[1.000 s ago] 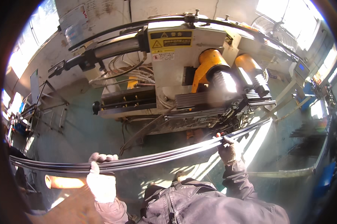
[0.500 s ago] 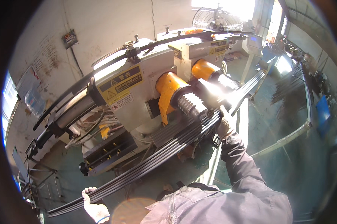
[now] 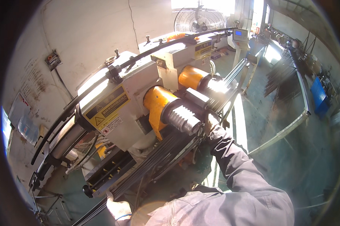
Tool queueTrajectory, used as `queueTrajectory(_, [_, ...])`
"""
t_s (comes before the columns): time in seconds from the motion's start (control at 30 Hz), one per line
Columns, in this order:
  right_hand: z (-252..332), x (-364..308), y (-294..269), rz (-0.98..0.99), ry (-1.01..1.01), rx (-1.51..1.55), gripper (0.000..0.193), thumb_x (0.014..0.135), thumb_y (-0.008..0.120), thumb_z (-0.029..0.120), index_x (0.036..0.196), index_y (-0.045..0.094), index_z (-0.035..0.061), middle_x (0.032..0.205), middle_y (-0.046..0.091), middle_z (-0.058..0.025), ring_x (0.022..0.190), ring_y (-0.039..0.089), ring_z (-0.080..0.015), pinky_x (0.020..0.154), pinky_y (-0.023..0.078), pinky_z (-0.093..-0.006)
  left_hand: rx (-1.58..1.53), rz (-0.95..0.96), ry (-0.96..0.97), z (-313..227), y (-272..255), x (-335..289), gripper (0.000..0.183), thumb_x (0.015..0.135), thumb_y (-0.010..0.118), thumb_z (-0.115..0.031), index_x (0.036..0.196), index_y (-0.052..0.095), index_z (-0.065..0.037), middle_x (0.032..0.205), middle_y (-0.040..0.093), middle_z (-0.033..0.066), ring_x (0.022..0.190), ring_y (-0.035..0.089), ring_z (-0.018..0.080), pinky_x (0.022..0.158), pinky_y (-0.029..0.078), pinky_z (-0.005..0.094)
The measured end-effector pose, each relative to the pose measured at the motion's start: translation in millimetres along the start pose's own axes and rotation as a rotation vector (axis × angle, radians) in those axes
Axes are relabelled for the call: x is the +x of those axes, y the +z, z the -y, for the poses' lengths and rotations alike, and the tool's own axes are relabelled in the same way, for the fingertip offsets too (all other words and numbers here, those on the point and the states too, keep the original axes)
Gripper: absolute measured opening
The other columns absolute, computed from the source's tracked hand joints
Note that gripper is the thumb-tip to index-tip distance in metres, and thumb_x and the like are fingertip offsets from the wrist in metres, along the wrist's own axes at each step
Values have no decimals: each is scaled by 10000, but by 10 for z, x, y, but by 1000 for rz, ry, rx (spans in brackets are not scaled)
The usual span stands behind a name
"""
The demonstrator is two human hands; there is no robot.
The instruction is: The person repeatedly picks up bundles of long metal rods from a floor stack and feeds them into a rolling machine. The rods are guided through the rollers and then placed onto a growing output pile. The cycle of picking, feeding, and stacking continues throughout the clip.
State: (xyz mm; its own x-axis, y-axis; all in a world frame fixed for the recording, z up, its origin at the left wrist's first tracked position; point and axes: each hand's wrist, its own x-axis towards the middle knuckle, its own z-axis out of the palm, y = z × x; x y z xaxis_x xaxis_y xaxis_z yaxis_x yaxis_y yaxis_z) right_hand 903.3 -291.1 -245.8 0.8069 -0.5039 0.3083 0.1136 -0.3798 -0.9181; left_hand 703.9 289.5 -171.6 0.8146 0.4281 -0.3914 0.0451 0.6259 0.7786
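Observation:
A bundle of long, thin, dark metal rods runs slantwise past the front of a grey machine. My left hand, in a white glove, is closed on the rods near their lower-left end, thumb on top. Beside the tip of the front ridged roller, my gloved right hand grips the bundle farther along; its fingers are partly hidden in shadow. Yellow-orange cylinders carry the ridged rollers. Past them, the far rods shine in strong light.
A black hose arches along the machine's top. Behind stands a large fan, with a small control box on a post to its right. Farther right, a metal frame holds more rods on the green floor. A blue panel leans there.
The rods' near part has come in closer to the machine, below the front roller. My left hand has moved inward with them. The whole view has shifted, so the machine appears farther left.

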Motion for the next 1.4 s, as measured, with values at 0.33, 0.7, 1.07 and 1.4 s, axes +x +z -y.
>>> queueTrajectory(0.33, [-159, 225, 256, -210, 565, 871, 244, 1072, 630, 197, 1209, 722, 18, 930, 743, -142, 934, 744, -294, 818, 595, -432, -144, -10, -26, 294, 257, 214, 357, 1096, 718, -280, 1284, 764, 20, 1301, 780, 142, 1201, 723, 268, 1129, 533, 396])
queueTrajectory(0.7, [-674, 322, 441, -199, 190, 511, 289, 1139, 601, 293, 982, 708, 75, 813, 667, -37, 644, 642, -184, 558, 490, -351, -189, -2, 53, 424, 417, 168, 360, 1077, 730, -279, 1318, 763, -14, 1327, 782, 127, 1229, 719, 287, 1147, 534, 445])
queueTrajectory(1.07, [499, 18, -214, -51, 399, 511, 325, 1152, 582, 284, 976, 694, 35, 808, 666, -33, 709, 631, -169, 664, 491, -345, -172, -90, 145, 540, 678, 102, 449, 1109, 677, -359, 1412, 721, -31, 1367, 770, 121, 1260, 713, 307, 1175, 532, 444])
queueTrajectory(1.4, [250, -500, -279, 60, -49, -106, 293, 1125, 546, 160, 1329, 693, 9, 1235, 739, -134, 1122, 712, -276, 987, 569, -400, 25, 8, 102, 649, 1082, -281, 320, 1078, 637, -79, 1378, 712, 3, 1270, 767, 72, 1164, 709, 189, 1076, 550, 317])
